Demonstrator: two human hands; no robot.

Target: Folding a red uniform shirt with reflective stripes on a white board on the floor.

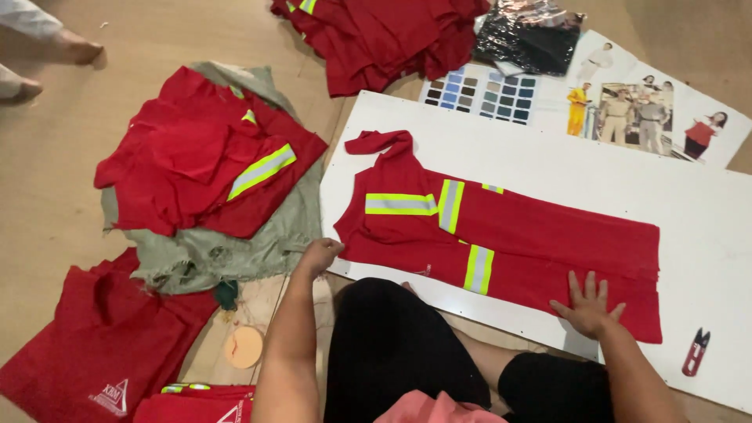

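1. A seated person leans over a red garment with reflective yellow-and-grey stripes [501, 235], spread flat on a white board [705, 211] that lies on the floor [47, 157].

2. The garment's long axis runs left to right in front of the person, collar end at the left, cut-off end at the right, tilting slightly toward the person on the right side.

3. The left hand [319, 257] curls at the garment's near-left edge, fingers bent and seemingly pinching the hem where it meets the board's rim; whether it truly grips cloth cannot be told for certain.

4. The right hand [587, 305] lies flat with fingers spread, palm down on the right end of the garment, pressing it and clamped on nothing.

5. The hands are well apart, one at each end of the near edge, so the cloth stretches between them and each hand is nearest its own end.

6. Red thread snips [695, 352] rest on the board beyond the right hand, near it but not touching.

7. To the left, loose red garments [188, 157] are heaped on a grey-green cloth [204, 258]; a colour swatch card [482, 92] lies past the board's far edge.
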